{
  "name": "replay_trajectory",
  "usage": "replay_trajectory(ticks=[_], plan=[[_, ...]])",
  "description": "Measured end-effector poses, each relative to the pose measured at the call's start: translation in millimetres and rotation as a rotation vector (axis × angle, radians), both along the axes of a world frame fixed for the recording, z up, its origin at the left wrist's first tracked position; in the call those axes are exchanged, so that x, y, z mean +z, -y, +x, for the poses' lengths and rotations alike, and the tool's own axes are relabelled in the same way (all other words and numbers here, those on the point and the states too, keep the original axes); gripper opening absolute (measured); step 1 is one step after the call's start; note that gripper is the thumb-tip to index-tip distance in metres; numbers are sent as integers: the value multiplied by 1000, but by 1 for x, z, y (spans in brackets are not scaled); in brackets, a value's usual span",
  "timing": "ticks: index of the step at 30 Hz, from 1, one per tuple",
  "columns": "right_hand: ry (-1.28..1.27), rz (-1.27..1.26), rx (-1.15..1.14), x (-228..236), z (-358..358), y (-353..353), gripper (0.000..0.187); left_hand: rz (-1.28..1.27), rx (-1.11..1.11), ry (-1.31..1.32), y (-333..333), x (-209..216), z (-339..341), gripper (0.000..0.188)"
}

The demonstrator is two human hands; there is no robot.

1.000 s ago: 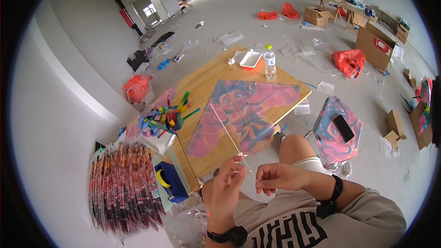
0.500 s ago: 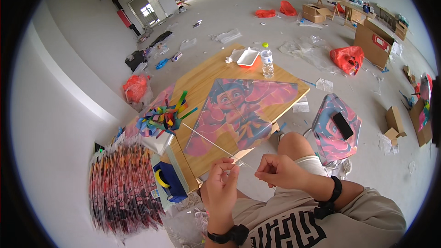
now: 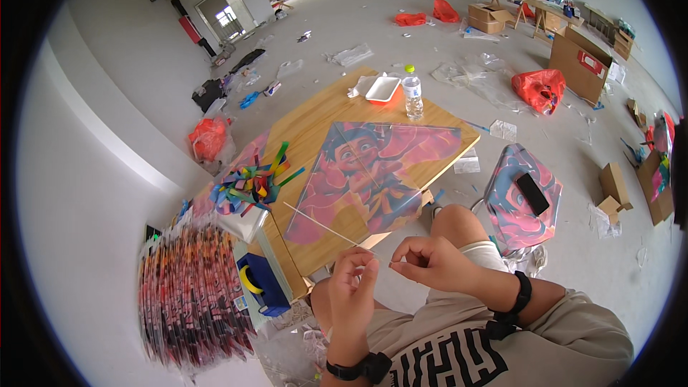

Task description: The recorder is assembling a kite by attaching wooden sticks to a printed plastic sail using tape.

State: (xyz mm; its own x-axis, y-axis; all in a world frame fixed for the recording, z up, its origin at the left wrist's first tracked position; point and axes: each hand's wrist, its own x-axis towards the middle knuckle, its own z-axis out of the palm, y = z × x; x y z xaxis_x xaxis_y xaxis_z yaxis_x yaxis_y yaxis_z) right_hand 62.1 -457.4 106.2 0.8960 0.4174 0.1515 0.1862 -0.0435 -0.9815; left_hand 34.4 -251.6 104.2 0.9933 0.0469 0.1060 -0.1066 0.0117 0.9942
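Note:
A thin white rod (image 3: 322,225) slants over the near edge of the wooden table. My left hand (image 3: 352,279) pinches it close to its near end. Just to the right, my right hand (image 3: 433,264) is closed with thumb and forefinger together, a short gap from the rod's end; whatever may be between these fingertips is too small to make out. Beyond both hands, a pink and blue printed kite (image 3: 373,172) with thin spars lies flat on the table (image 3: 301,125). Colourful ribbon strips (image 3: 251,188) are heaped at its left.
At the table's far end stand a water bottle (image 3: 413,94) and a white-and-red tray (image 3: 384,90). A blue box (image 3: 264,288) and stacked printed packets (image 3: 190,294) are at the left. A phone (image 3: 532,194) rests on a printed stool (image 3: 510,215) at the right.
The rod has slid back through my left hand, so less of it sticks out toward my right hand. My right hand has moved slightly left and off the rod's end.

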Motion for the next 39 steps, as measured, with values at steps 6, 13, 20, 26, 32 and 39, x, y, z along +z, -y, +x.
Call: replay_trajectory(ticks=[6, 13, 20, 26, 32, 39], plan=[[102, -102, -64, 17, -1, -3, 16, -23, -18, 21, 2, 2, -1, 10], [130, -116, -67, 17, 3, 0, 16, -87, -31, 5, 3, 14, -3, 7], [214, -87, -132, 20, 0, -3, 14, -161, -28, -12, 7, 11, -3, 8], [197, -37, -124, 19, 0, -5, 17, -178, -16, 10, 10, 8, -1, 9], [189, -60, -83, 25, 0, -3, 16, -220, -31, -20, 9, 7, -2, 8], [120, -56, -75, 24, 3, -2, 16, -218, -29, -31, 11, 7, -2, 8]])
